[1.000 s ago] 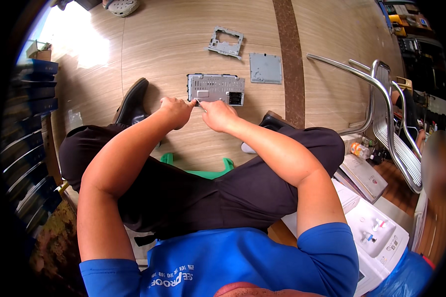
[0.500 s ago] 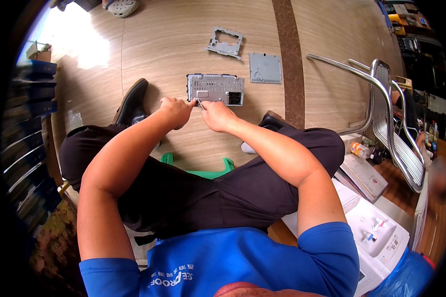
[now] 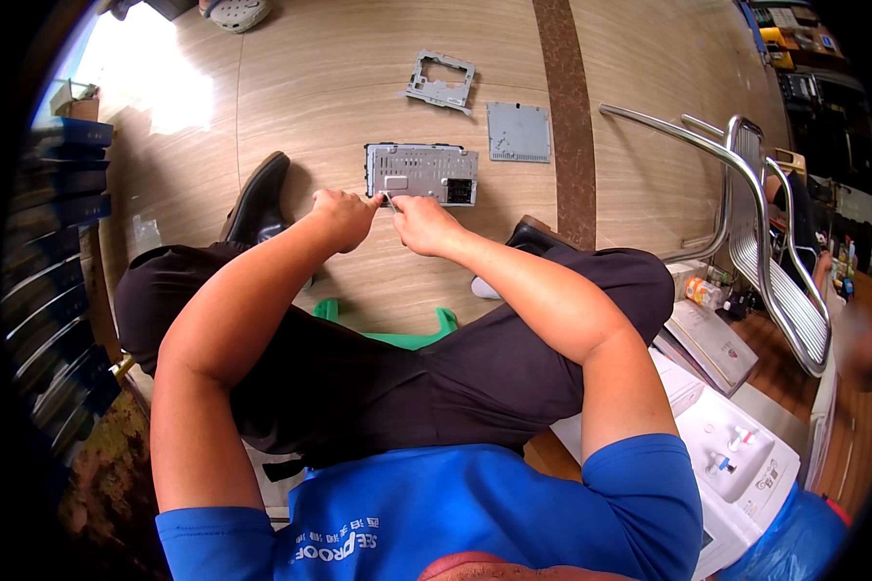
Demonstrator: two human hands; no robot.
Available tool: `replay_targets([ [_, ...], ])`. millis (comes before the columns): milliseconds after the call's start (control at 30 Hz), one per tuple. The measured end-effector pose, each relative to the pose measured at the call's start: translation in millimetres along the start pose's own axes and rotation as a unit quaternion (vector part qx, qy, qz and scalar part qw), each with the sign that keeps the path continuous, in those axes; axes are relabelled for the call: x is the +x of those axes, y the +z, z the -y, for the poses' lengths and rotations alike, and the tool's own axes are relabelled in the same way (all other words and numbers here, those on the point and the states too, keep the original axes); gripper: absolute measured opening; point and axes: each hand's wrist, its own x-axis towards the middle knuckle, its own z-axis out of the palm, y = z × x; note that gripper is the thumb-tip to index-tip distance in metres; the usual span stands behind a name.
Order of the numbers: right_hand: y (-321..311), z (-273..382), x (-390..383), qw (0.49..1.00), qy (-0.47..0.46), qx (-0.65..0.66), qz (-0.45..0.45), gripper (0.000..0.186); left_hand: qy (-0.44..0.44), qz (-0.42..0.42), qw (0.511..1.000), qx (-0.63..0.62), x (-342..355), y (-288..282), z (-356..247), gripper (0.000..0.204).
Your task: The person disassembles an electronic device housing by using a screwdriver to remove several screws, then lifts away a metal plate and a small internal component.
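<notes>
A silver metal box with vent slots and a black connector socket, which looks like a car stereo unit (image 3: 419,174), sits on the floor in front of me. My left hand (image 3: 344,218) is curled at its near left corner, with fingertips against the edge. What those fingers pinch, if anything, is too small to tell. My right hand (image 3: 424,226) is closed around a thin metal tool (image 3: 392,202), whose tip points at the same corner. Its handle is hidden in my fist. Beyond the unit lie a grey metal bracket frame (image 3: 465,87) and a flat grey metal cover plate (image 3: 519,133).
My shoes (image 3: 260,198) flank the work spot, and a green plastic stool (image 3: 412,341) is under me. To the right stand a metal bench (image 3: 746,184) and a white water dispenser (image 3: 736,474). Blue boxes (image 3: 68,208) are stacked at left. Another person's clog (image 3: 237,14) shows far left.
Both hands stay at the unit's near left corner. My right hand has shifted very slightly; the loose metal parts have not moved.
</notes>
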Motion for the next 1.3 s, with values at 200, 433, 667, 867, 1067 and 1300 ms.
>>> replay_targets([
  [200,2,1,0,1.000,-0.001,0.019,-0.002,0.028,-0.002,0.000,1.000,0.001,-2,0,0,0.083],
  [433,-4,11,0,0.970,0.112,0.209,0.062,0.027,-0.002,0.007,1.000,-0.002,-2,-1,-1,0.084],
  [667,-5,10,0,0.962,0.132,0.230,0.061,0.034,0.001,0.009,1.000,-0.006,0,-1,-1,0.086],
  [867,-9,8,-4,0.998,-0.009,-0.056,-0.004,0.037,0.000,0.004,1.000,-0.007,-1,1,1,0.084],
  [1067,-5,-1,0,0.997,-0.006,-0.075,0.006,0.030,0.001,0.000,1.000,-0.016,-1,-2,0,0.083],
  [1300,-6,7,-3,0.989,0.038,0.137,0.036,0.029,0.004,0.006,1.000,-0.014,-2,-1,1,0.084],
])
